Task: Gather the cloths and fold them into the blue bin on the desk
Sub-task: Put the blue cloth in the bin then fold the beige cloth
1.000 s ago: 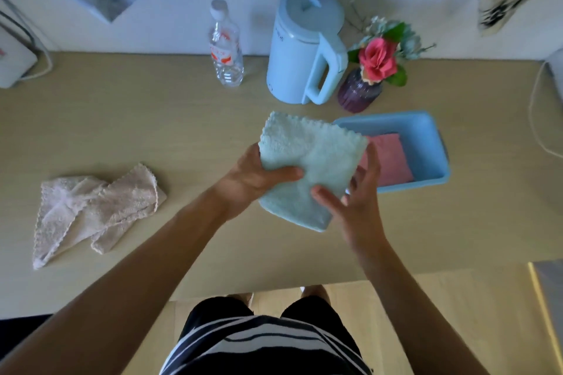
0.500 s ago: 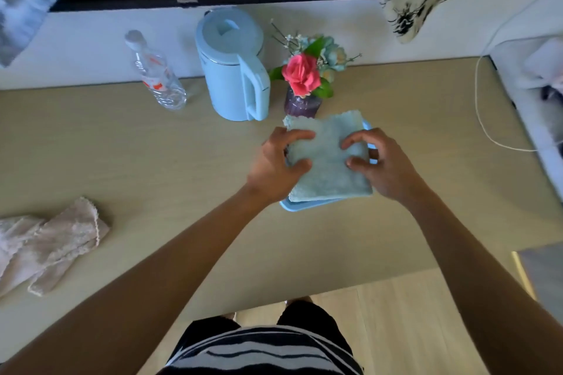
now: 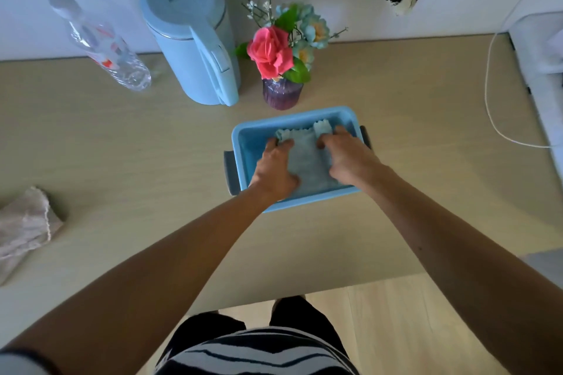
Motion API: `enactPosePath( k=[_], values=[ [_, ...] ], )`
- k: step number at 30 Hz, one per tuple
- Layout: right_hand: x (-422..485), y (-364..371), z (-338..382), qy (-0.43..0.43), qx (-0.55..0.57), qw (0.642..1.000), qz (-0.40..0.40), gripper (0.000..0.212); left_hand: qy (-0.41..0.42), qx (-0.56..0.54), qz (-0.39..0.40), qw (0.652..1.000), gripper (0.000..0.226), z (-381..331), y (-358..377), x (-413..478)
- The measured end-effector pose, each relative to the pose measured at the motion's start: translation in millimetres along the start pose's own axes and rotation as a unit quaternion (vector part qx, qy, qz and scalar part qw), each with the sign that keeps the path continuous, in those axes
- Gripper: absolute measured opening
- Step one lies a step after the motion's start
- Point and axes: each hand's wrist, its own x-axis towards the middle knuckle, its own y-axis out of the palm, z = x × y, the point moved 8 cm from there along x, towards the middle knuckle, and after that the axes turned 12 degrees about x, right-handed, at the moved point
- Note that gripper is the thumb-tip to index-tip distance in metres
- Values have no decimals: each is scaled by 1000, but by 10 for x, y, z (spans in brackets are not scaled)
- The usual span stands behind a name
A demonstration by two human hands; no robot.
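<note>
Pressing the folded green cloth [image 3: 306, 161] flat inside the blue bin [image 3: 240, 143], both hands rest fingers-down on it, gripping nothing. Far left on the table [image 3: 122, 161] lies the beige cloth [image 3: 23, 228], nearer the left hand [image 3: 274, 170] than the right hand [image 3: 350, 158].

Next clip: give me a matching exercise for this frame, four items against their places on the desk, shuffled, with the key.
Items
1. light blue cloth
2. beige cloth
3. water bottle
4. flower vase

Places
A. far left edge of the desk, loose
B. just behind the blue bin
C. inside the blue bin, under the left hand and right hand
D. back of the desk, left of the kettle

Pairs: 1-C, 2-A, 3-D, 4-B
</note>
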Motion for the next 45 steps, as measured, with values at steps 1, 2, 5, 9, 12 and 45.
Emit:
enactPosePath(
  k=[1,2,5,9,12,45],
  values=[
    [9,41,14,-5,-17,1000,4,51,-5,12,10,1000,85,9,56,18],
    [12,65,37,-11,-32,999,5,49,-8,25,20,999,84,20,103,32],
    [22,100,76,-24,-77,997,-13,39,-17,43,43,998,88,39,214,88],
    [-60,4,150,-16,-145,987,-69,39,-31,80,38,996,90,56,177,85],
    [-50,-22,252,-73,-195,976,-70,39,-7,173,-21,985,75,-10,12,45],
    [-998,858,2513,-133,500,844,-144,54,-41,-216,-284,933,42,2189,-1336,-2285]
  ],
)
